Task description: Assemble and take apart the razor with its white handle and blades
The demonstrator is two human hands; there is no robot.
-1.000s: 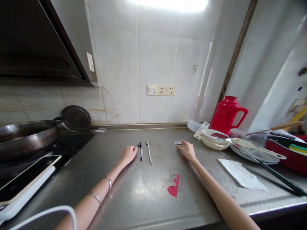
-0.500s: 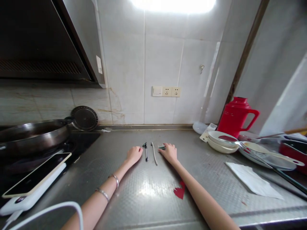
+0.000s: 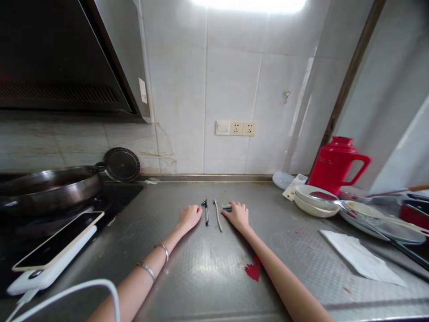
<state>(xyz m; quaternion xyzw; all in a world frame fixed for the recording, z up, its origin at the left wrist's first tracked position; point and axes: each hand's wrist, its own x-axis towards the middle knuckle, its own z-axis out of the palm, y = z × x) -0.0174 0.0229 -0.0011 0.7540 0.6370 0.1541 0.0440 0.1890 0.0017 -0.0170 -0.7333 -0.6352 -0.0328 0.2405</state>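
Note:
My left hand rests on the steel counter with its fingers curled in, and nothing shows in them. Just right of it, apart from it, lies a razor with a dark head and a pale handle. A thin whitish bent stick with a dark tip lies beside the razor. My right hand is bent over a small dark green and clear piece, which shows between thumb and forefinger; the rest is hidden under the hand.
A pan sits on the stove at left, near a phone on a white block with a cable. A red flask, stacked bowls and a paper towel are at right. A red patch marks the counter near my right forearm.
The whole view has shifted a little, so things appear slightly farther right. Both hands keep nearly the same places by the razor and the stick.

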